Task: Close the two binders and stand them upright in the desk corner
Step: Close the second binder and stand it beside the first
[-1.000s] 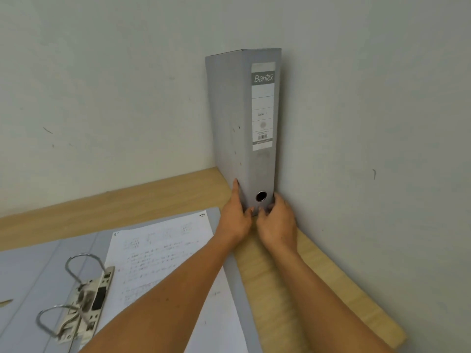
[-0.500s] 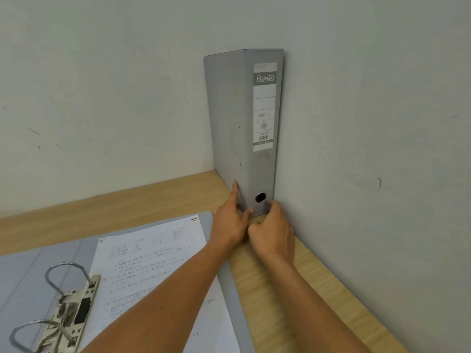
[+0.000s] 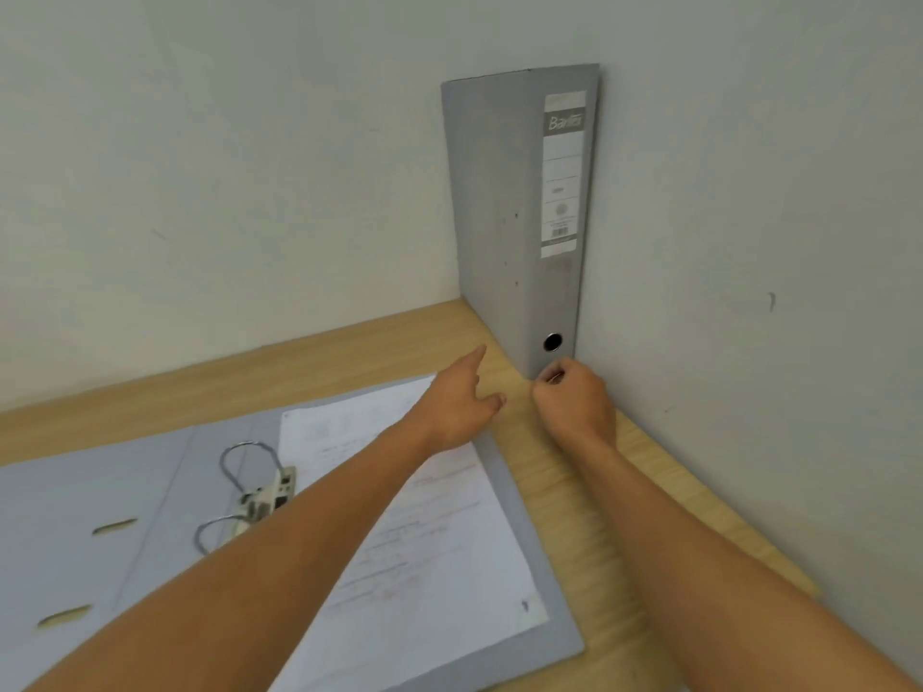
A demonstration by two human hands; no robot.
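Observation:
A closed grey binder (image 3: 504, 212) stands upright in the desk corner, its labelled spine facing me and its right side against the wall. My left hand (image 3: 457, 407) hovers a little to the left of its base, fingers apart, touching nothing. My right hand (image 3: 574, 399) is curled into a loose fist just below the spine's foot and holds nothing. A second grey binder (image 3: 125, 496) lies open flat on the desk at the lower left, with its metal rings (image 3: 239, 496) open and a printed sheet (image 3: 439, 531) on its right half.
The wooden desk (image 3: 574, 501) meets pale walls at the back and on the right. A bare strip of desk runs between the open binder and the right wall. The open binder's left cover shows two slots (image 3: 112, 526).
Both hands have let go of the upright binder's base and drawn back toward me. The left hand has swung left over the open binder. The view has shifted left.

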